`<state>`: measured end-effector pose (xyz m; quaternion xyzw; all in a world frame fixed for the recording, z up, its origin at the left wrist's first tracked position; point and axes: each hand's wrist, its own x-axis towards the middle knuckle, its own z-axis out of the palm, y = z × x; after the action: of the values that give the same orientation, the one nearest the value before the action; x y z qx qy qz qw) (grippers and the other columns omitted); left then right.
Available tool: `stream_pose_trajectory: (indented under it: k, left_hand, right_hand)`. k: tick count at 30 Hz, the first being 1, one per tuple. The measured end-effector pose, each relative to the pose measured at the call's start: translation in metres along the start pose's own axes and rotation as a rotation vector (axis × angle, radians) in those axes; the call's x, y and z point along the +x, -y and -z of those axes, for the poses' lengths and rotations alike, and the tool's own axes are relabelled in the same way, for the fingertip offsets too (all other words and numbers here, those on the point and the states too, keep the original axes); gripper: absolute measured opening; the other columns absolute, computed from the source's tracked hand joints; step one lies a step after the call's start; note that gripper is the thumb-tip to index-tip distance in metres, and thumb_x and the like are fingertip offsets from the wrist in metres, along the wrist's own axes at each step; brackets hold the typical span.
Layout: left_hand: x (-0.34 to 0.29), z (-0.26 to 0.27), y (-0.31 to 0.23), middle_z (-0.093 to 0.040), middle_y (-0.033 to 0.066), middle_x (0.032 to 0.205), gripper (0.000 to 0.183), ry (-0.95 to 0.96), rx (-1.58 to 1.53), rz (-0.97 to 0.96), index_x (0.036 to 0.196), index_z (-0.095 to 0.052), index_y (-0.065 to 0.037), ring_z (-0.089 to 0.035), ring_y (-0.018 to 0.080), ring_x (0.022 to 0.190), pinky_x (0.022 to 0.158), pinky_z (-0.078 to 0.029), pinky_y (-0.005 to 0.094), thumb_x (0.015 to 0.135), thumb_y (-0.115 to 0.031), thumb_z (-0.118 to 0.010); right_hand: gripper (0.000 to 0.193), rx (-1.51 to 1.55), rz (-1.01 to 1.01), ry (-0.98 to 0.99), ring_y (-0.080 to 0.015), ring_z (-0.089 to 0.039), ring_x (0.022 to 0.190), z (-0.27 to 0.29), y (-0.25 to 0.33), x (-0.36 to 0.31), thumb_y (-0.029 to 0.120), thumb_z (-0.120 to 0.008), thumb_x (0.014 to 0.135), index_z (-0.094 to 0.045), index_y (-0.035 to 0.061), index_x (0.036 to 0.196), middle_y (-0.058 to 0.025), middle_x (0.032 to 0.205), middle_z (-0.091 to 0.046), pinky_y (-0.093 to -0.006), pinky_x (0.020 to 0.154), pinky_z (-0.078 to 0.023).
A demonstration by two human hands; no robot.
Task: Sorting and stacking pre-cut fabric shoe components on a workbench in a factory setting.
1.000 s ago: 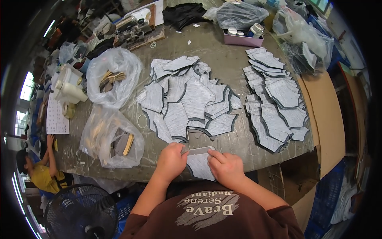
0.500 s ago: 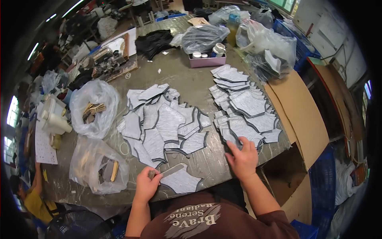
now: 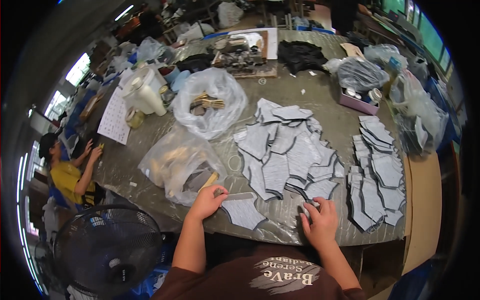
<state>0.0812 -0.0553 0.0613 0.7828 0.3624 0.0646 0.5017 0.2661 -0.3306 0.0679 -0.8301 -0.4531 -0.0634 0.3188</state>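
A grey cut-out sheet piece [image 3: 243, 212] with curved, pointed edges lies flat before me at the table's near side, a narrow darker grey strip [image 3: 241, 196] along its far edge. My left hand [image 3: 207, 202] is closed at that piece's upper left corner, thumb and fingers pinching a small grey piece mostly hidden by them. My right hand [image 3: 321, 220] is open, fingers bent and apart, just below a loose heap of similar grey pieces [image 3: 300, 150]. Further right, overlapping rows of such pieces [image 3: 385, 172] lie stacked, a thin ring of band at their near end.
Left of the heap are two clear plastic bags [image 3: 182, 162] with tan and grey strips. A pink box [image 3: 357, 104] with bottles stands at the far right, near cardboard [image 3: 425, 210]. A black fan [image 3: 107, 250] stands lower left; a person in yellow [image 3: 70, 177] works beyond it.
The view has turned left, shifting the table contents rightward. My right hand has left the stacked rows for the near edge of the loose heap. My left hand stays by the single piece.
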Motion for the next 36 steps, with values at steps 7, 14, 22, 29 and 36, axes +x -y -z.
stream_pose_trajectory:
  k: [7,14,22,29,36]
  left_hand:
    - [0.019,0.039,0.043,-0.059,0.0046,0.068,0.013,-0.258,0.074,0.001,0.092,-0.061,0.002,-0.054,0.0097,0.055,0.052,-0.044,0.0254,0.080,-0.003,-0.062]
    - [0.042,0.089,0.071,-0.060,0.0104,0.063,0.020,-0.469,0.228,-0.006,0.094,-0.061,0.003,-0.057,0.0148,0.052,0.052,-0.046,0.0293,0.077,-0.007,-0.063]
    - [0.025,0.096,0.066,-0.064,0.0196,0.085,0.014,-0.394,0.445,-0.094,0.087,-0.064,0.002,-0.061,0.0337,0.085,0.077,-0.046,0.0363,0.075,-0.005,-0.062]
    - [0.011,0.038,0.043,-0.061,0.0129,0.073,0.013,-0.892,0.455,-0.400,0.093,-0.061,0.001,-0.061,0.0291,0.069,0.067,-0.048,0.0356,0.081,-0.004,-0.059]
    - [-0.020,-0.033,-0.022,-0.056,0.0026,0.068,0.017,-0.122,-0.586,0.130,0.101,-0.059,-0.003,-0.049,0.0059,0.048,0.045,-0.040,0.0222,0.087,-0.011,-0.059]
  right_hand:
    - [0.025,0.002,0.009,0.012,-0.0306,-0.052,0.086,-0.017,0.000,-0.007,0.008,-0.070,0.065,-0.063,0.0081,0.089,-0.0116,0.097,-0.055,-0.0396,0.070,-0.044]
    - [0.024,-0.015,0.014,0.025,-0.0302,-0.052,0.084,-0.015,0.002,-0.002,0.009,-0.070,0.065,-0.063,0.0075,0.088,-0.0116,0.096,-0.055,-0.0396,0.069,-0.044]
    - [0.027,-0.022,0.060,0.014,-0.0275,-0.053,0.084,-0.019,0.000,0.000,0.010,-0.070,0.064,-0.063,0.0099,0.089,-0.0088,0.097,-0.055,-0.0374,0.066,-0.044]
    - [0.032,-0.086,0.301,0.130,-0.0240,-0.053,0.083,-0.037,0.029,0.058,0.015,-0.073,0.061,-0.064,0.0099,0.091,-0.0068,0.099,-0.058,-0.0354,0.065,-0.045]
    - [0.010,-0.104,0.456,0.109,-0.0204,-0.052,0.071,-0.037,0.025,0.041,0.014,-0.055,0.066,-0.055,0.0088,0.074,-0.0031,0.071,-0.049,-0.0323,0.058,-0.043]
